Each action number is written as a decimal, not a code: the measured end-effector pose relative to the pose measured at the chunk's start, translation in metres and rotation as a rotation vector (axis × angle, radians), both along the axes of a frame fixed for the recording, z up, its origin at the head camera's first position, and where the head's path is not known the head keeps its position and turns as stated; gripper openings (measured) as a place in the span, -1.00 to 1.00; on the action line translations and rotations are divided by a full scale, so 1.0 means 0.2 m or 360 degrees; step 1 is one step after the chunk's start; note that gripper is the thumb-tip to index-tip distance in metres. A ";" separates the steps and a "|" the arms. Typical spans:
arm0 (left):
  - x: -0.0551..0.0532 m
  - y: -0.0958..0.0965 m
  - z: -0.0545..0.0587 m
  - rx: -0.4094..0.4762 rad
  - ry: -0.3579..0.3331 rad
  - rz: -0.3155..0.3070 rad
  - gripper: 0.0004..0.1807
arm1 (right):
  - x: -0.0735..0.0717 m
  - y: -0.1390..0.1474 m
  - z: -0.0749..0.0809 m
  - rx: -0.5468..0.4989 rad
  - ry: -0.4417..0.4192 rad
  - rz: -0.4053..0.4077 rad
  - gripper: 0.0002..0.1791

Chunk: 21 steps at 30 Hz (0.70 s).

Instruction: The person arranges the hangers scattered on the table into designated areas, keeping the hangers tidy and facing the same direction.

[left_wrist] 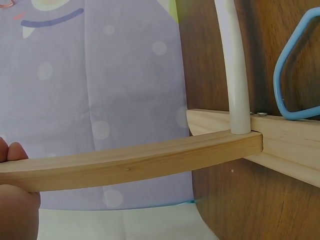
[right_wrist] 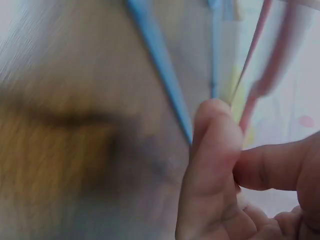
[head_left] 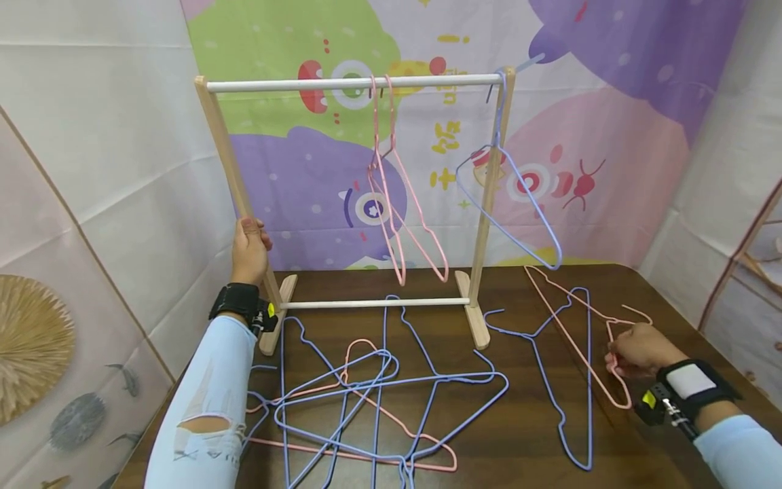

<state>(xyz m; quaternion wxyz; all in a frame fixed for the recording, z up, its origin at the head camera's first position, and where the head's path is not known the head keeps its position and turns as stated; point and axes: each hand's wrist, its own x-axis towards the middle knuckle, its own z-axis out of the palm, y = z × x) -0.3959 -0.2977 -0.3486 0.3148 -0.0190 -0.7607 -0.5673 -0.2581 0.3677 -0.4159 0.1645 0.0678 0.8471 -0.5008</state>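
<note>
My left hand (head_left: 249, 250) grips the left wooden post (head_left: 227, 156) of a small clothes rack. In the left wrist view, fingertips and thumb (left_wrist: 19, 212) sit on opposite sides of that post (left_wrist: 135, 162). At the table's right side my right hand (head_left: 641, 350) pinches a pink hanger (head_left: 565, 326) near one end of it. The right wrist view shows thumb and finger together on the pink hanger (right_wrist: 250, 107), partly blurred. Two pink hangers (head_left: 397, 204) hang from the white top rail (head_left: 354, 83), and a blue hanger (head_left: 537, 204) hangs at its right end.
Several blue hangers (head_left: 391, 380) lie tangled with a pink hanger (head_left: 436, 468) on the brown table (head_left: 525, 435) in front of the rack. Another blue hanger (head_left: 544, 387) lies beside the one in my right hand. A patterned cloth (head_left: 611, 61) stands behind the rack.
</note>
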 end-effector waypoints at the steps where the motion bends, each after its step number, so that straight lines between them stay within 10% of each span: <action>1: 0.00 0.00 0.00 0.0007 -0.0005 -0.0010 -0.47 | 0.00 0.00 0.00 -0.0037 0.0013 -0.0014 -0.68; 14: -0.01 -0.01 -0.01 0.0020 -0.0012 -0.0009 -0.41 | 0.03 -0.09 0.06 -0.0891 -0.0068 0.0036 -0.68; 21: -0.02 -0.01 -0.01 0.0019 -0.0001 -0.0011 -0.50 | 0.09 -0.24 0.07 -0.0794 0.0122 0.0160 -0.89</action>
